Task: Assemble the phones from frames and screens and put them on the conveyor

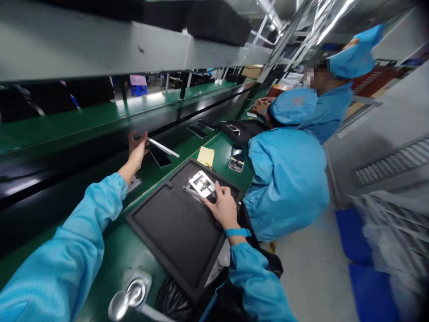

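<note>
Blue bins [353, 235], apparently, stand beside clear plastic [385, 241].

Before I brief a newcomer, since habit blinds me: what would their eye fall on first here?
Probably the bright white-framed device in the right hand's grip, over the black tray. Next, the thin white slab in the left hand's grip, over the green bench; then a co-worker's blue smock, right of the tray.

Tray [179, 228]: plain black; clock from its middle. Bench [122, 250], 8 o'clock: green. Tray phone [200, 183], 1 o'clock: white, black patches, small red mark. Raised phone [163, 147], 11 o'clock: whitish. Paper [205, 156], 1 o'clock: pale yellow. Sleeves [83, 241], 9 and 4 o'clock, co-worker's smock [290, 183], 2 o'clock: plain blue.
</note>
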A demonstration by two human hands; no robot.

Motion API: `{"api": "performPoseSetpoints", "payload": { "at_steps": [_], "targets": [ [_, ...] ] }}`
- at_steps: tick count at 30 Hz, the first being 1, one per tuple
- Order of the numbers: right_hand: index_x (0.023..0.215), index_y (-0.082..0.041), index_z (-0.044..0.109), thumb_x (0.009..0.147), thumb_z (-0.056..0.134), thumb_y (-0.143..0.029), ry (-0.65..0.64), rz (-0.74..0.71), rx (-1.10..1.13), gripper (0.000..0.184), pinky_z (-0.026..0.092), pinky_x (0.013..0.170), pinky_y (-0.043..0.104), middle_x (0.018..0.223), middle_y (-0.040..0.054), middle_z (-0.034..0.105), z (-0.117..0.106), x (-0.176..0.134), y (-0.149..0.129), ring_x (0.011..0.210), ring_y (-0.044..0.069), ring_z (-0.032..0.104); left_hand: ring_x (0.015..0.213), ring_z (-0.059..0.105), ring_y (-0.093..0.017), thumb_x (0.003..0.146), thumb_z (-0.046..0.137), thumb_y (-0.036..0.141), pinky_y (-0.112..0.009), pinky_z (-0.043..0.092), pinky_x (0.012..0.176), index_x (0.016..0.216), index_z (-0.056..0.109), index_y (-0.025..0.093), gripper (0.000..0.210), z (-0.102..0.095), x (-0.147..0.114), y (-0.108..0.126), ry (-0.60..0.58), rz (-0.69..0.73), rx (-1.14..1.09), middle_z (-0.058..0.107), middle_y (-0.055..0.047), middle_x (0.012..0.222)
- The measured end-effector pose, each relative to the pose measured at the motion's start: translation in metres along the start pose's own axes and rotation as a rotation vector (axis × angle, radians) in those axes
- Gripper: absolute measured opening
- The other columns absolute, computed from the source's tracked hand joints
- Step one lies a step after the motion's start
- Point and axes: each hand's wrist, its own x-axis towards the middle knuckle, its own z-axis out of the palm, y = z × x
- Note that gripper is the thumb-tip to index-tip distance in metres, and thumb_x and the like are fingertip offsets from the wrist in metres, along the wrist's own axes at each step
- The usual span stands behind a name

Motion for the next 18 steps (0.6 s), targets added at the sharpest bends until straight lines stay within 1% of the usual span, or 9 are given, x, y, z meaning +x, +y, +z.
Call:
{"api": "performPoseSetpoints", "payload": {
  "at_steps": [2, 4, 6, 8, 11, 13, 15, 16, 18],
  "targets": [
    [0.151, -0.010, 0.064, 0.089, 0.078, -0.043, -0.008, 0.115, -0.027, 0.071, 0.058, 0.088, 0.046, 0.123, 0.0198, 0.064, -0.015, 0.003, -0.017, 0.099, 0.035, 0.069, 0.115, 0.075, -0.030, 0.112, 0.043, 0.059, -0.049, 0.062, 0.096, 0.150, 0.049, 0.022, 0.053, -0.043, -0.035, 0.028, 0.006, -0.064, -0.138, 0.073, -0.014, 0.125],
    [0.150, -0.010, 0.065, 0.090, 0.077, -0.044, 0.042, 0.233, -0.015, 0.070, 0.057, 0.085, 0.045, 0.122, 0.0199, 0.062, -0.037, 0.002, -0.036, 0.097, 0.035, 0.068, 0.111, 0.076, -0.030, 0.115, 0.019, 0.061, -0.050, 0.063, 0.093, 0.143, 0.055, 0.020, 0.061, -0.086, -0.077, 0.053, -0.004, -0.123, -0.246, 0.075, -0.015, 0.119],
    [0.150, -0.008, 0.063, 0.091, 0.075, -0.046, 0.127, 0.303, 0.018, 0.071, 0.057, 0.086, 0.046, 0.120, 0.0199, 0.061, -0.062, -0.010, -0.058, 0.100, 0.035, 0.067, 0.103, 0.078, -0.030, 0.115, 0.011, 0.059, -0.050, 0.064, 0.090, 0.136, 0.061, 0.018, 0.068, -0.127, -0.124, 0.073, -0.016, -0.178, -0.328, 0.076, -0.015, 0.112],
    [0.153, -0.009, 0.061, 0.091, 0.075, -0.051, 0.221, 0.272, 0.096, 0.076, 0.057, 0.092, 0.048, 0.118, 0.0177, 0.060, -0.085, -0.036, -0.087, 0.105, 0.036, 0.066, 0.091, 0.078, -0.027, 0.115, 0.017, 0.058, -0.046, 0.064, 0.082, 0.132, 0.065, 0.018, 0.064, -0.163, -0.175, 0.087, -0.054, -0.241, -0.396, 0.078, -0.014, 0.110],
    [0.160, -0.014, 0.054, 0.091, 0.075, -0.057, 0.290, 0.045, 0.326, 0.084, 0.057, 0.103, 0.050, 0.116, 0.0122, 0.059, -0.103, -0.102, -0.149, 0.112, 0.035, 0.066, 0.078, 0.079, -0.027, 0.113, 0.032, 0.065, -0.040, 0.063, 0.067, 0.137, 0.067, 0.022, 0.061, -0.205, -0.251, 0.096, -0.369, -0.387, -0.537, 0.080, -0.014, 0.121],
    [0.166, -0.019, 0.049, 0.092, 0.075, -0.056, 0.227, -0.099, 0.461, 0.086, 0.057, 0.106, 0.050, 0.116, 0.0101, 0.058, -0.103, -0.154, -0.197, 0.114, 0.033, 0.066, 0.075, 0.081, -0.029, 0.108, 0.042, 0.072, -0.040, 0.063, 0.066, 0.146, 0.064, 0.023, 0.066, -0.225, -0.292, 0.096, -0.611, -0.450, -0.559, 0.081, -0.016, 0.118],
    [0.172, -0.023, 0.041, 0.096, 0.072, -0.048, 0.143, -0.154, 0.569, 0.086, 0.059, 0.106, 0.049, 0.118, 0.0096, 0.058, -0.098, -0.200, -0.240, 0.115, 0.031, 0.067, 0.075, 0.082, -0.031, 0.103, 0.052, 0.077, -0.041, 0.064, 0.068, 0.153, 0.060, 0.022, 0.075, -0.241, -0.321, 0.093, -0.773, -0.489, -0.583, 0.083, -0.017, 0.110],
    [0.174, -0.025, 0.037, 0.099, 0.068, -0.043, 0.084, -0.190, 0.624, 0.083, 0.059, 0.107, 0.049, 0.120, 0.0099, 0.058, -0.095, -0.217, -0.258, 0.118, 0.031, 0.067, 0.075, 0.082, -0.031, 0.101, 0.056, 0.078, -0.041, 0.064, 0.069, 0.155, 0.058, 0.021, 0.079, -0.249, -0.331, 0.092, -0.804, -0.493, -0.586, 0.083, -0.017, 0.106],
    [0.177, -0.031, 0.030, 0.104, 0.061, -0.036, -0.053, -0.266, 0.731, 0.080, 0.059, 0.111, 0.049, 0.131, 0.0117, 0.058, -0.090, -0.237, -0.283, 0.128, 0.029, 0.066, 0.074, 0.082, -0.031, 0.098, 0.061, 0.079, -0.041, 0.064, 0.070, 0.160, 0.053, 0.020, 0.086, -0.265, -0.341, 0.090, -0.785, -0.475, -0.548, 0.083, -0.016, 0.100]
  ]
}}
